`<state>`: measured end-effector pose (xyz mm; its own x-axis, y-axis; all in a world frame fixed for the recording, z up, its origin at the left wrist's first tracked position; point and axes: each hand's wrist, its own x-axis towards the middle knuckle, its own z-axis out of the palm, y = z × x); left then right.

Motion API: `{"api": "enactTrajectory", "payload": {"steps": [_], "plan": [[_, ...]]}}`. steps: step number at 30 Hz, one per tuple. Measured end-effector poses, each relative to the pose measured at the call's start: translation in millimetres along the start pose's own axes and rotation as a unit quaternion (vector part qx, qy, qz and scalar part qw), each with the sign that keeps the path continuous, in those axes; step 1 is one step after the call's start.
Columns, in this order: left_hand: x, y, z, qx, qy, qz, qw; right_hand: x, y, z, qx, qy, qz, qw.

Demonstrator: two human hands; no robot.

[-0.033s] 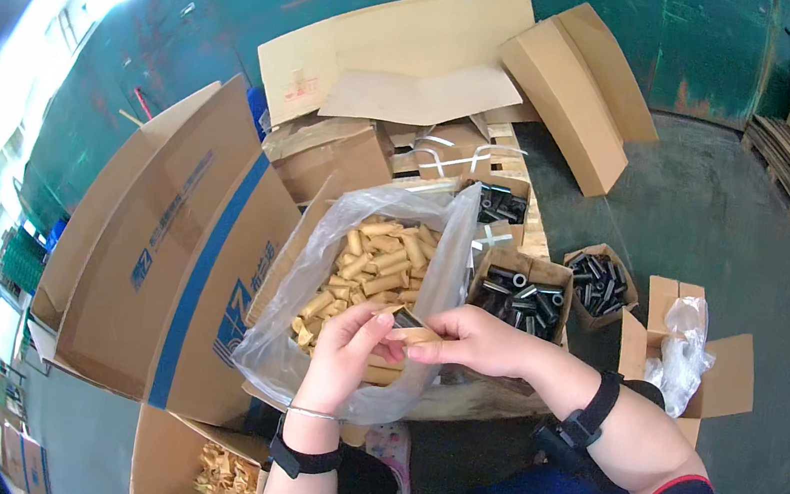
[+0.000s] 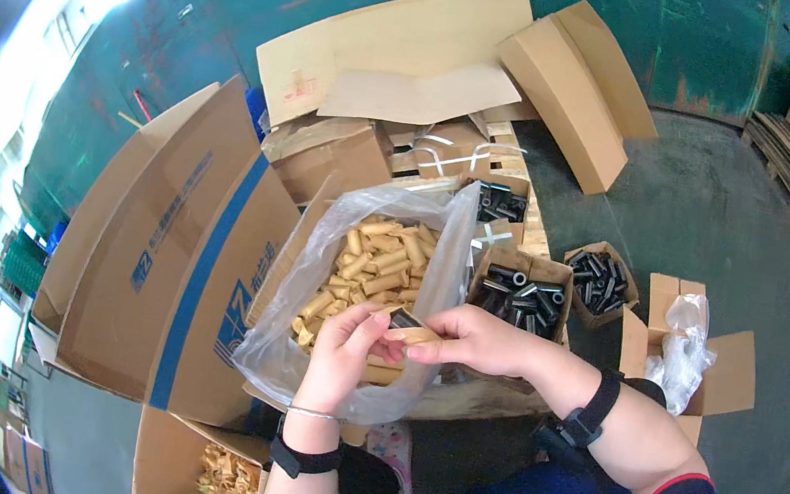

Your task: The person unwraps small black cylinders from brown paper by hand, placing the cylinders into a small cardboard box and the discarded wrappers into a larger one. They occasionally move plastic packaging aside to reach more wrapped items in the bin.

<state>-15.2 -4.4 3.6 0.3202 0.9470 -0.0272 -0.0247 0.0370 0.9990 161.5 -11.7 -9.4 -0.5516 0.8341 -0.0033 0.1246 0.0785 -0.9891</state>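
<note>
Between both hands is a short black tube (image 2: 404, 320) partly wrapped in brown paper (image 2: 415, 335). My left hand (image 2: 347, 350) is closed around the tube's left end, thumb on top. With its thumb and fingers, my right hand (image 2: 475, 340) pinches the paper at the right end. Both hands are over a box lined with a clear plastic bag (image 2: 323, 220). Inside lie many paper-wrapped rolls (image 2: 383, 264), with the hands hiding some of them.
Bare black tubes fill a carton (image 2: 520, 302) right of the bag, a smaller carton (image 2: 600, 284) on the floor and another box (image 2: 499, 202) behind. A large cardboard box (image 2: 175, 246) stands left. Crumpled brown paper (image 2: 227, 483) fills a box at lower left. An open carton (image 2: 729, 370) holds clear plastic.
</note>
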Motion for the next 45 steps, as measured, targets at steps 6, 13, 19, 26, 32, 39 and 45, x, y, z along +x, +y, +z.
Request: {"api": "enactTrajectory", "payload": {"steps": [6, 13, 19, 26, 32, 39, 45], "plan": [[3, -2, -1, 0.075, 0.036, 0.009, 0.996, -1, 0, 7, -0.008, 0.028, -0.03, 0.999], [7, -3, 6, 0.053, 0.116, -0.034, 0.991, 1, 5, 11, -0.133, 0.09, -0.088, 0.983], [9, -24, -5, -0.251, 0.016, -0.223, 0.942, 3, 3, 8, -0.208, 0.109, -0.214, 0.948], [4, -12, 16, -0.035, 0.077, -0.081, 0.993, 1, -10, 6, -0.24, 0.238, -0.169, 0.926], [4, -16, 23, -0.039, 0.112, -0.018, 0.993, 2, -6, 8, -0.326, 0.201, -0.196, 0.903], [13, -23, 21, -0.04, 0.105, -0.014, 0.994, 4, -5, 12, -0.357, 0.247, -0.198, 0.879], [19, -21, 20, -0.047, 0.112, -0.029, 0.992, 3, -7, 11, -0.338, 0.305, -0.224, 0.862]]}}
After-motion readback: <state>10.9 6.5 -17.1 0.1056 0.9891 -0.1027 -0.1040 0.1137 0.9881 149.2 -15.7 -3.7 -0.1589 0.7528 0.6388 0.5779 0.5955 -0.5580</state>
